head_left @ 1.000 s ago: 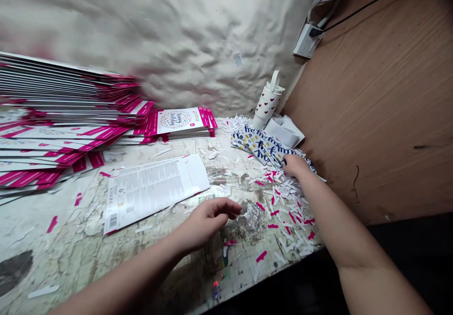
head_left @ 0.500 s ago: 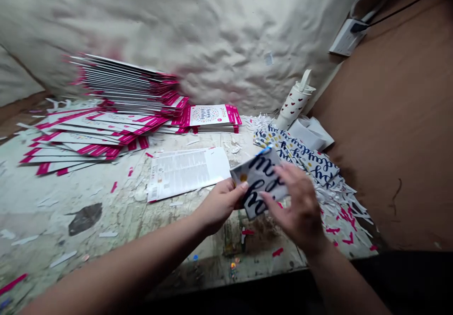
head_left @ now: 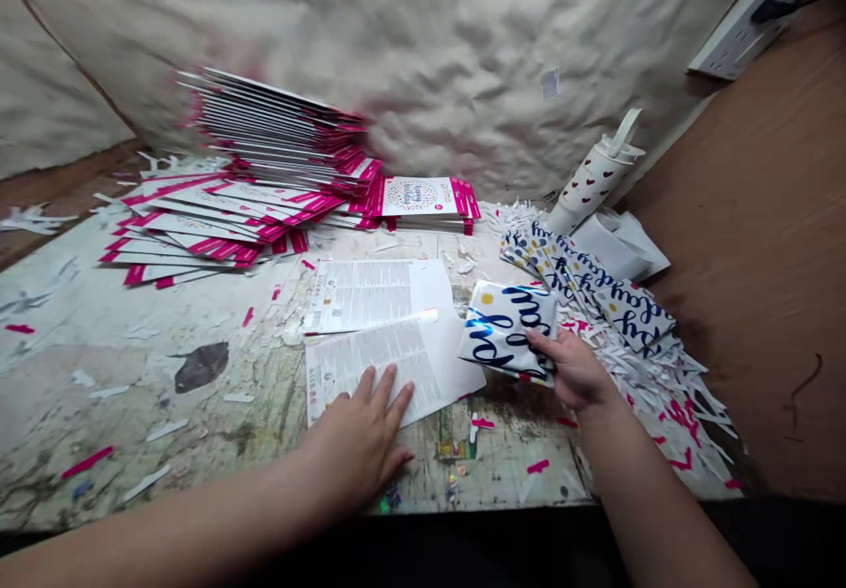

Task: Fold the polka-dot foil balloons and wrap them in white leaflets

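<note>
My left hand (head_left: 357, 438) lies flat, fingers spread, on a white printed instruction sheet (head_left: 389, 368), holding nothing. That sheet overlaps a similar sheet (head_left: 370, 293) behind it. My right hand (head_left: 572, 368) grips the lower edge of a glossy white card with navy script and yellow dots (head_left: 502, 332), which lies tilted just right of the sheets. Its lower corner is hidden by my fingers. More cards of this pattern (head_left: 582, 279) lie overlapped beyond my right hand.
Stacks of pink-edged cards (head_left: 278, 138) and a birthday card pile (head_left: 423, 197) stand at the back of the scarred workbench (head_left: 132, 412). Shredded white and pink paper strips (head_left: 667, 385) lie on the right, with a heart-patterned bottle (head_left: 595, 182) behind them.
My left hand has let go of the card and moved down onto a sheet. A second sheet now overlaps the first. The card has dropped lower in my right hand, and the view has shifted.
</note>
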Available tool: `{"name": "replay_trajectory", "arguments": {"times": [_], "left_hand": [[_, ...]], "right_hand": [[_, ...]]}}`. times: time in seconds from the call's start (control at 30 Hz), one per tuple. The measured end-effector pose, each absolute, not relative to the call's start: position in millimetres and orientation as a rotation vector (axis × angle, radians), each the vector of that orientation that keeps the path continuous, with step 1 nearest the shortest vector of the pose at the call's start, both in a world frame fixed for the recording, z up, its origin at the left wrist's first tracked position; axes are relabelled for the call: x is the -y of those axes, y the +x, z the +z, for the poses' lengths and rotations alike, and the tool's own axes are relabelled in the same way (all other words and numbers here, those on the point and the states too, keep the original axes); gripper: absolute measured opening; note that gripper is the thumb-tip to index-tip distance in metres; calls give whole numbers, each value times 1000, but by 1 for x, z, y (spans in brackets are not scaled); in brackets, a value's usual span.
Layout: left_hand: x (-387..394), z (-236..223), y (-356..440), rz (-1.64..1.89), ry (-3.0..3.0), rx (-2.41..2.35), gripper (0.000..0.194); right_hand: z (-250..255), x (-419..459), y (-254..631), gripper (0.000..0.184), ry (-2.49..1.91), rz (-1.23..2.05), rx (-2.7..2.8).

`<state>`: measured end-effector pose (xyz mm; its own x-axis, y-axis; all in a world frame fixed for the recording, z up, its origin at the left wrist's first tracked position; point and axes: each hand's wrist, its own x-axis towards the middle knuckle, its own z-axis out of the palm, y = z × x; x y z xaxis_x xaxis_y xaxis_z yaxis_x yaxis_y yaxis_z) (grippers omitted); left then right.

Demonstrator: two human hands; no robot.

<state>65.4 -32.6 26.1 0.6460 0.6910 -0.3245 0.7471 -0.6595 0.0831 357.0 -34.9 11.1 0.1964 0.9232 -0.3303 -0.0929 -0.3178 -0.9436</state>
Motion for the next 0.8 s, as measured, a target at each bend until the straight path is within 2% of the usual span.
{"name": "replay_trajectory", "arguments": {"times": [0.1, 0.2, 0.27, 0.4, 0.57, 0.63, 0.7, 0.8], "left_hand": [[34, 39, 90, -415, 2716, -1089, 34], [-2, 35, 109, -78, 2861, -825, 25], [-25, 24, 116, 97, 2922, -685, 22], [-40, 11, 118, 217, 2962, -561, 17], [-32, 23, 116, 257, 2970, -441, 12], [-31, 26, 116, 243, 2975, -409, 12], [-31, 27, 114, 231, 2963, -421, 12], [-31, 28, 111, 235, 2925, -463, 11]], "right_hand": [[-2, 21, 354, 35, -1672, 1134, 964], [-10, 14, 350, 36, -1712, 1086, 995], [-10, 15, 347, 36, -1740, 1045, 1024], [-2, 25, 343, 34, -1759, 1004, 1085], [15, 30, 334, 33, -1582, 1543, 1073], [22, 27, 329, 34, -1521, 1649, 1047], [28, 23, 324, 38, -1474, 1606, 1034], [36, 18, 318, 41, -1491, 1299, 977]]}}
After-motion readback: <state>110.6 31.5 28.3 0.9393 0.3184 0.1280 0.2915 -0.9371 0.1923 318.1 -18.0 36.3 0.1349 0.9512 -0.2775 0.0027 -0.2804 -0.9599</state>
